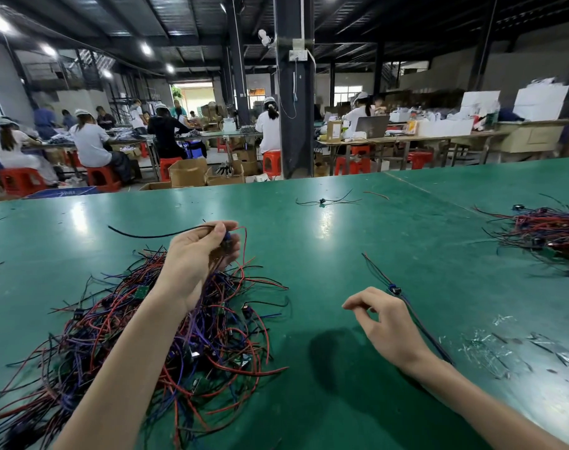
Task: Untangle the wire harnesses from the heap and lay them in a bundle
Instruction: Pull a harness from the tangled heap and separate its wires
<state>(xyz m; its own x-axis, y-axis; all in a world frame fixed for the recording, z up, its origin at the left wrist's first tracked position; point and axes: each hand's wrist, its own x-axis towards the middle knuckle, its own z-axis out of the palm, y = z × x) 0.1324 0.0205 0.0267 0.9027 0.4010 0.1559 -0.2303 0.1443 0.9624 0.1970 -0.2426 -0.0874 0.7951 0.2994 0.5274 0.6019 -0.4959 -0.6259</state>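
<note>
A big tangled heap of red, black and purple wire harnesses covers the near left of the green table. Above its far end, my left hand grips one harness lifted out of the heap, its black wire sticking out to the left and a red loop arching over the fingers. One straightened harness with a small blue and black part lies alone at centre right. My right hand hovers just left of it, fingers loosely curled, holding nothing.
A second pile of red and black harnesses lies at the far right edge. A loose single harness rests near the table's far side. Scraps of clear plastic litter the near right. Other people sit at benches beyond the table.
</note>
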